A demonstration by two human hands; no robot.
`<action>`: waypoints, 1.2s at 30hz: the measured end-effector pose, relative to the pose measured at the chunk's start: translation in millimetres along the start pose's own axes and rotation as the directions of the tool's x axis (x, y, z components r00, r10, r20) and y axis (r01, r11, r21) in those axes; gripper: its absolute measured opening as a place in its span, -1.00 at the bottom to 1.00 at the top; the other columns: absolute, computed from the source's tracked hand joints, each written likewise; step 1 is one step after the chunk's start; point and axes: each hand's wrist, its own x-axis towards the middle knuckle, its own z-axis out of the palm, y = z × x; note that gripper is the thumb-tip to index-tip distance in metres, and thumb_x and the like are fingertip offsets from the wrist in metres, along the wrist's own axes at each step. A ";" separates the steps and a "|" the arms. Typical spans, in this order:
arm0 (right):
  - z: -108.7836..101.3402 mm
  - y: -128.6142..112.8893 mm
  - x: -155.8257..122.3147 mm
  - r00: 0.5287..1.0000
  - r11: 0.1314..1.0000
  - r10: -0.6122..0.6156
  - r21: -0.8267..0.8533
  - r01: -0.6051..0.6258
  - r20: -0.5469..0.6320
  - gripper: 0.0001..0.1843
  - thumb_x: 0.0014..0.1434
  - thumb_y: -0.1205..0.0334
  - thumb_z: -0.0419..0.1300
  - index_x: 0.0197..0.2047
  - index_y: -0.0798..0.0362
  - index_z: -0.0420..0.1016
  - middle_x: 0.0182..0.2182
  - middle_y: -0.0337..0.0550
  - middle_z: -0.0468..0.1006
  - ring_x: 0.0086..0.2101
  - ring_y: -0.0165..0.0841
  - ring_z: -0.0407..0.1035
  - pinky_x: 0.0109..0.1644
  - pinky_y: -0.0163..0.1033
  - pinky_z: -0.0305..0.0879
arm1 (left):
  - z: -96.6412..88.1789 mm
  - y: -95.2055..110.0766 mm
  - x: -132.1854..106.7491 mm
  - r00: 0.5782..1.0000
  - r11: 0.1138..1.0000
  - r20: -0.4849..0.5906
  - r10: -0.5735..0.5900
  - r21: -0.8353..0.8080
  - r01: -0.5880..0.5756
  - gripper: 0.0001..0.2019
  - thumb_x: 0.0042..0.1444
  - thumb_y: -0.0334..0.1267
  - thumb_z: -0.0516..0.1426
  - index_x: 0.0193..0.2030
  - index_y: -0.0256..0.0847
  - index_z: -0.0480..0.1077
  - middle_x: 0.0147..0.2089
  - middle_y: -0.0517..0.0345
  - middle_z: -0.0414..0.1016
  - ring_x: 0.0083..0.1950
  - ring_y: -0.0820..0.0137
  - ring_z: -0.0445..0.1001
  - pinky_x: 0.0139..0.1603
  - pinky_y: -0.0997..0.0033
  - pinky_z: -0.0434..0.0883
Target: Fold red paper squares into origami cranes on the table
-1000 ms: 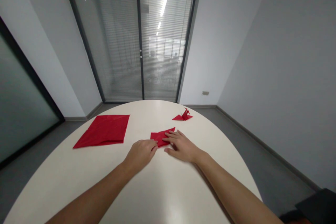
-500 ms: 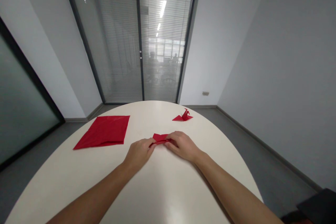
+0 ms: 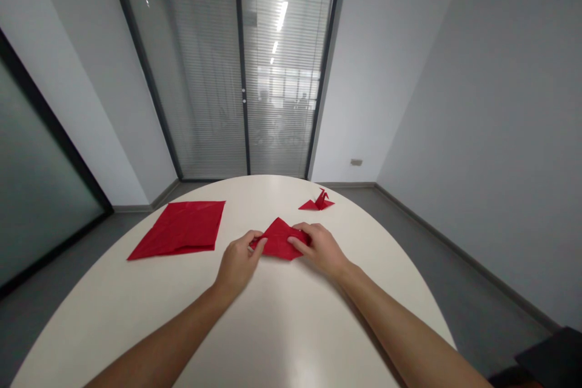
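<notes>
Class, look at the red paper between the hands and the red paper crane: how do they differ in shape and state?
The held paper is broad and fairly flat; the crane has spread wings and raised, narrow parts.
The left hand and right hand grip the held paper; the crane rests untouched on the table.
Both are red and look folded.

A rounded white surface (image 3: 282, 321) spreads above a grey floor (image 3: 436, 279). Beyond it stand dark-framed glass panels (image 3: 200, 91) with slatted blinds (image 3: 288, 151), bright strips of light (image 3: 282, 16) showing at right. Pale walls (image 3: 491, 103) flank them; frosted glass (image 3: 40, 176) fills the far left.
</notes>
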 end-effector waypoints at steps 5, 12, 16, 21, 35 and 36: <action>2.0 2.5 3.6 0.998 0.999 0.022 0.033 -0.020 -0.057 -0.73 0.30 0.04 0.18 -0.03 -0.04 0.57 -0.31 -0.15 0.62 -0.26 -0.23 0.43 -0.12 -0.17 0.29 | 5.8 -1.2 0.7 0.997 0.981 0.006 -0.074 -0.181 0.074 -0.79 0.25 -0.11 0.10 -0.14 -0.18 0.44 -0.26 0.12 0.61 -0.28 0.33 0.57 -0.25 0.41 0.42; 7.1 11.0 8.4 0.984 0.998 0.062 0.036 -0.057 -0.169 -0.68 0.28 0.01 0.20 -0.02 0.01 0.56 -0.39 -0.16 0.58 -0.30 -0.25 0.44 -0.12 -0.15 0.32 | 11.6 -1.6 2.6 0.991 0.925 0.014 -0.130 -0.357 0.126 -0.81 0.21 -0.11 0.11 -0.18 -0.19 0.38 -0.33 0.15 0.60 -0.30 0.33 0.57 -0.30 0.44 0.41; 8.4 6.2 5.2 0.983 0.995 -0.090 -0.065 0.080 -0.160 -0.76 0.28 0.14 0.21 -0.02 -0.01 0.57 -0.11 -0.06 0.59 -0.04 -0.18 0.40 0.12 -0.03 0.25 | 10.7 -5.7 1.6 0.981 0.949 0.038 -0.188 -0.250 0.191 -0.82 0.22 -0.13 0.11 -0.13 -0.16 0.36 -0.37 0.17 0.60 -0.35 0.32 0.58 -0.38 0.44 0.37; 13.3 -2.7 -2.2 0.970 0.970 -0.229 -0.068 0.235 0.085 -0.67 0.33 0.12 0.17 0.10 -0.02 0.54 0.03 -0.02 0.53 0.00 -0.20 0.37 0.14 -0.05 0.29 | 5.3 0.3 -1.1 0.987 0.972 0.046 -0.156 0.184 0.145 -0.78 0.24 -0.22 0.09 0.01 -0.12 0.37 -0.41 0.22 0.57 -0.40 0.32 0.54 -0.37 0.42 0.30; 21.6 13.1 -3.3 0.937 0.968 -0.223 -0.055 0.246 0.270 -0.53 0.41 0.21 -0.01 0.33 0.07 0.34 0.28 0.04 0.36 0.29 -0.12 0.18 0.37 0.08 0.08 | 7.9 -1.4 -9.6 0.878 0.867 0.403 0.261 0.302 -0.396 -0.53 0.29 -0.28 0.03 0.33 -0.19 0.27 0.36 -0.08 0.33 0.38 0.19 0.28 0.40 -0.06 0.15; 22.6 14.7 -3.5 0.944 0.973 -0.186 -0.084 0.216 0.272 -0.52 0.42 0.20 -0.03 0.34 0.07 0.31 0.31 0.05 0.32 0.32 -0.09 0.14 0.38 0.13 0.05 | 8.8 -2.5 -10.0 0.880 0.865 0.416 0.231 0.326 -0.381 -0.54 0.31 -0.26 0.02 0.33 -0.19 0.28 0.37 -0.08 0.33 0.38 0.19 0.27 0.40 -0.07 0.14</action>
